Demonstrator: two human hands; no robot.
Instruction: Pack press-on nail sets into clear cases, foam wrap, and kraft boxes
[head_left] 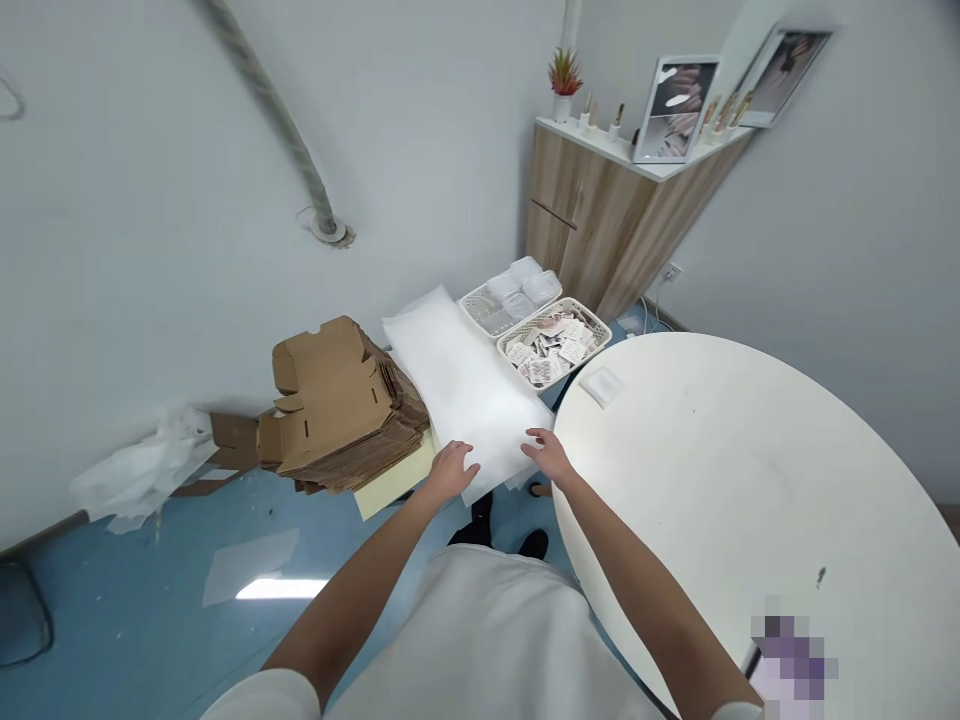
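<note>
A stack of thin white packing sheets point(469, 385) lies in front of me, its near edge hanging toward my feet. At the left side of that near edge is my left hand point(451, 472), thumb and fingers apart. My right hand point(551, 457) is over the right side of the sheets, close to the round table's rim, with its fingers spread too. Neither hand shows anything between its fingers. Whether the fingertips touch the top sheet, I cannot tell.
Left of the sheets sits a pile of flat brown cardboard boxes point(337, 400). Beyond are a basket of clear plastic cases point(536, 287) and a basket of printed cards point(559, 345). The round white table point(720, 450) on my right bears a small white packet point(601, 386). A wooden cabinet point(592, 210) fills the corner.
</note>
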